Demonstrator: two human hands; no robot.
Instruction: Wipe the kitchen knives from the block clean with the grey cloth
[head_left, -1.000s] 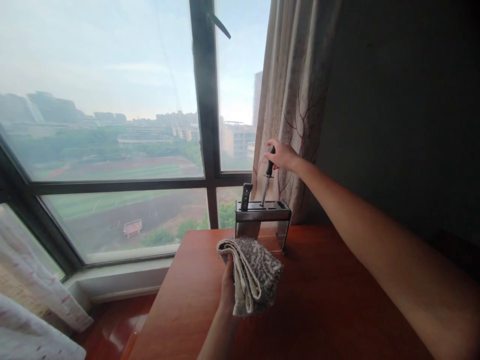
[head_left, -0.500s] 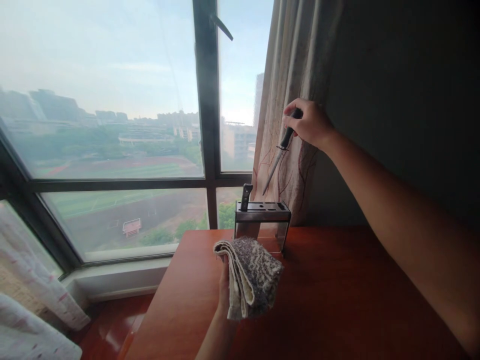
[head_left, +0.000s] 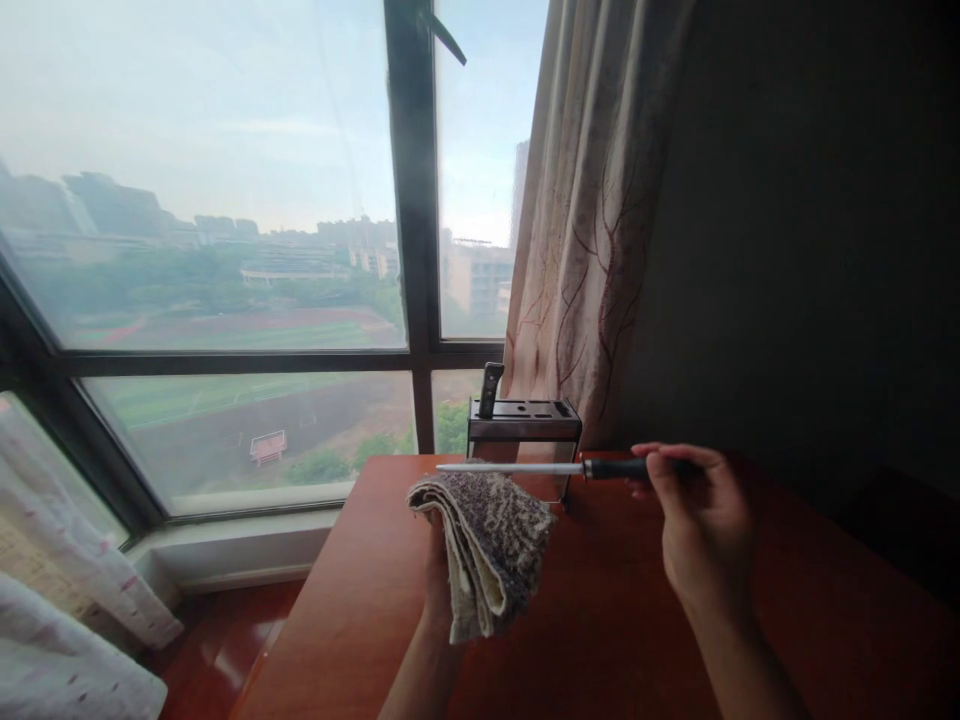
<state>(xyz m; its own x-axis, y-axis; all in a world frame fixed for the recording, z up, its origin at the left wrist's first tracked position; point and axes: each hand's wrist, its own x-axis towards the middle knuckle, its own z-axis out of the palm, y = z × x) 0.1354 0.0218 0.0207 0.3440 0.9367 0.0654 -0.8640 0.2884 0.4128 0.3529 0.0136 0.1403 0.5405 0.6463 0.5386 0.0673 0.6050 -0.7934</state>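
The right hand [head_left: 703, 520] grasps a honing steel [head_left: 517, 468] by its black handle [head_left: 619, 468], fingers wrapped about the far end. The rod is held nearly level, its bare metal tip pointing left, above the bench [head_left: 349, 600]. The left hand [head_left: 437, 565] grips a folded cloth [head_left: 499, 540] from the left and below, with several pale-edged layers facing the person and a mottled grey-brown pile outward; some of its fingers are hidden by the folds. The rod runs along the cloth's upper edge, and whether the two touch cannot be told.

Behind them, near the far edge of the bench, stands a metal knife rack [head_left: 525, 432] with slots along its top. One knife [head_left: 490, 388] sits upright in the slot at its left end, its riveted black handle slightly tilted. The rod crosses in front of the rack's lower part. Beyond the rack, a beige curtain [head_left: 585, 220] with a branch pattern hangs beside a dark-framed window [head_left: 421, 250], which looks out over a sports field.
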